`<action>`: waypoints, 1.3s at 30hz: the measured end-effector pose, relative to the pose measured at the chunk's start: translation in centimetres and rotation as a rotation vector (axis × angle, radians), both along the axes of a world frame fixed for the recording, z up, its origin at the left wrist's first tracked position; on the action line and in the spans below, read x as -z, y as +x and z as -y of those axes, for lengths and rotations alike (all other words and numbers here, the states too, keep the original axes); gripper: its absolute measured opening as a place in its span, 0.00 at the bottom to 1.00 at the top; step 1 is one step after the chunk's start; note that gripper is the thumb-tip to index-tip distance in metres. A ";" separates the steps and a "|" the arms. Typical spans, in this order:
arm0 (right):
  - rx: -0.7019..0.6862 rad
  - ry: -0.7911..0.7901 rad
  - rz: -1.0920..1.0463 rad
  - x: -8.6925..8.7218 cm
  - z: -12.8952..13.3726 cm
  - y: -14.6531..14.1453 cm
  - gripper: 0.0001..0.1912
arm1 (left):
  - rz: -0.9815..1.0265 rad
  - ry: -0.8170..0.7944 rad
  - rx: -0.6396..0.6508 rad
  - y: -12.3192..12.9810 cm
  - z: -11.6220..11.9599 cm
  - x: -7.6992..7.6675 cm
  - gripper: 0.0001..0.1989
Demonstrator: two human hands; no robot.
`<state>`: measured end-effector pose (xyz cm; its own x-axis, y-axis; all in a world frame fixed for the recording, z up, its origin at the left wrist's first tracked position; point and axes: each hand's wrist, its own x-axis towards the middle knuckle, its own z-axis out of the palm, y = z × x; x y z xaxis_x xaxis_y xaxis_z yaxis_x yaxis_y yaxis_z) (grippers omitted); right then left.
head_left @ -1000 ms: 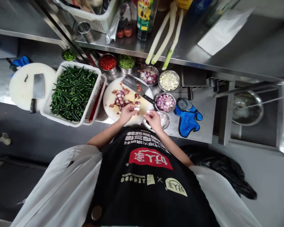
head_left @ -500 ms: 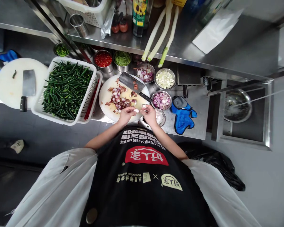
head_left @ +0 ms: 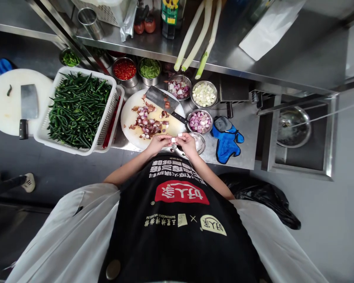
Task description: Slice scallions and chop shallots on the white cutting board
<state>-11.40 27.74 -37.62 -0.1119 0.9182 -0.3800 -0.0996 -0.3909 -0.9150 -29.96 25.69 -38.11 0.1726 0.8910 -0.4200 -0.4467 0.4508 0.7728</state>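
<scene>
My left hand [head_left: 158, 144] is closed in a pinch at the near edge of the round white cutting board [head_left: 128, 131]. A small white peeled clove [head_left: 173, 140] is between its fingertips and those of my right hand [head_left: 189, 145], which is also closed. Another white bit shows at my right fingertips; I cannot tell what it is. Purple-white bulbs [head_left: 149, 122] with brown skins lie heaped on the board. Behind them rests a cleaver [head_left: 161, 97], handle toward the right. Partly under my right hand, a metal bowl [head_left: 203, 146] holds white pieces.
Metal bowls hold purple shallots [head_left: 200, 121], skins and pieces [head_left: 179, 87], white cubes [head_left: 204, 94], red chillies [head_left: 124, 70] and cut green chillies [head_left: 149, 68]. A basket of green chillies [head_left: 79, 110] stands left, blue gloves [head_left: 227, 143] right. Leeks [head_left: 191, 35] overhang the shelf edge.
My hands have come together, and the white clove in my left fingertips now touches both hands. The view has shifted slightly. A person's leg and shoe show more at the far left.
</scene>
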 end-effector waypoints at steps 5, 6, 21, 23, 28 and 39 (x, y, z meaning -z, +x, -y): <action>0.018 -0.017 -0.060 -0.6 -0.1 0.4 0.30 | 0.061 -0.003 0.038 0.1 -0.3 -0.5 0.23; 0.021 -0.015 -0.067 -0.6 -0.1 0.4 0.30 | 0.056 -0.004 0.033 0.2 -0.3 -0.6 0.22; 0.033 0.068 0.074 0.1 0.9 -0.8 0.25 | -0.070 0.090 -0.047 1.8 -0.4 -0.2 0.10; 0.038 0.030 0.017 0.1 0.9 -0.7 0.28 | -0.049 0.081 -0.048 1.8 -0.3 -0.3 0.11; 0.107 -0.064 -0.073 0.6 0.4 0.6 0.26 | 0.045 -0.096 -0.117 1.0 -1.0 0.4 0.10; 0.232 -0.077 0.384 6.0 1.6 6.0 0.26 | 0.001 -0.312 -0.036 0.4 -5.4 4.1 0.10</action>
